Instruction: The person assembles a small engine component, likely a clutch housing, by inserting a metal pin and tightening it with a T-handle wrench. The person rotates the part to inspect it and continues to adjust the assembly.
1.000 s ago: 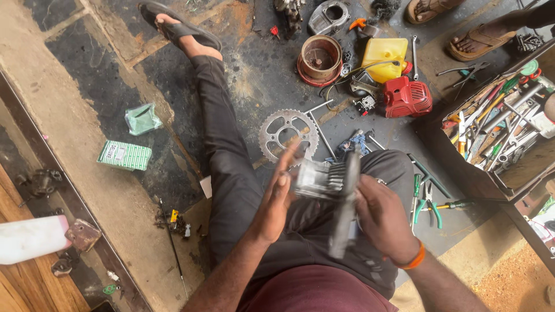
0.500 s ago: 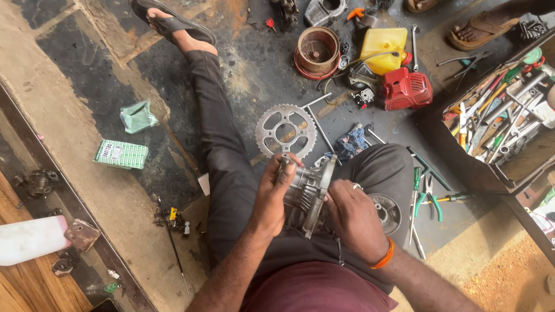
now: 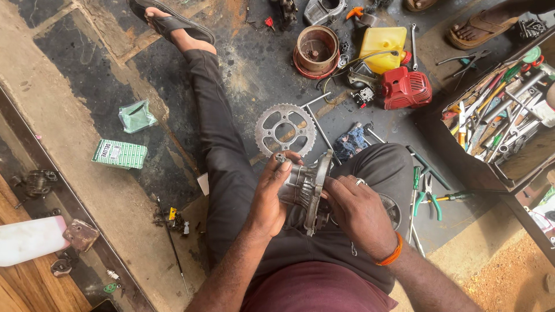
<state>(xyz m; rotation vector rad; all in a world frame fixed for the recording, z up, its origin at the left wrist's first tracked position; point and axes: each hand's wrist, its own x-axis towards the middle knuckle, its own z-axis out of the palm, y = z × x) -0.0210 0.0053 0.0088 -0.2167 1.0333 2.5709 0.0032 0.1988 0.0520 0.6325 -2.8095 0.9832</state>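
On my feed, a flat green rectangular carton with a white label panel (image 3: 119,153) lies on the concrete floor (image 3: 87,104) at the left, beside the outstretched leg. Just above it sits a crumpled pale green plastic packet (image 3: 137,115). At the far left edge a white plastic bottle (image 3: 30,240) lies on its side on a wooden ledge. Near the top, a yellow plastic jerrycan (image 3: 383,42) stands just beside a red plastic engine cover (image 3: 406,88), with a rusty round metal drum (image 3: 315,51) to their left. A wooden box full of hand tools (image 3: 497,115) fills the right side.

I see the grey finned metal engine casing (image 3: 306,188) held over the lap, between both hands, tilted on edge. My left hand (image 3: 272,196) wraps the casing's left side, thumb up along its top and fingers curled beneath, its grip closed on the part. My right hand (image 3: 359,212), with an orange band at the wrist, presses against the casing's right face, fingers bent around its rim, grip likewise closed on it. Both forearms angle inward from the bottom of the view.

A toothed steel sprocket (image 3: 285,129) lies flat on the floor just beyond the left hand. Green-handled pliers (image 3: 429,196) lie near the right knee.
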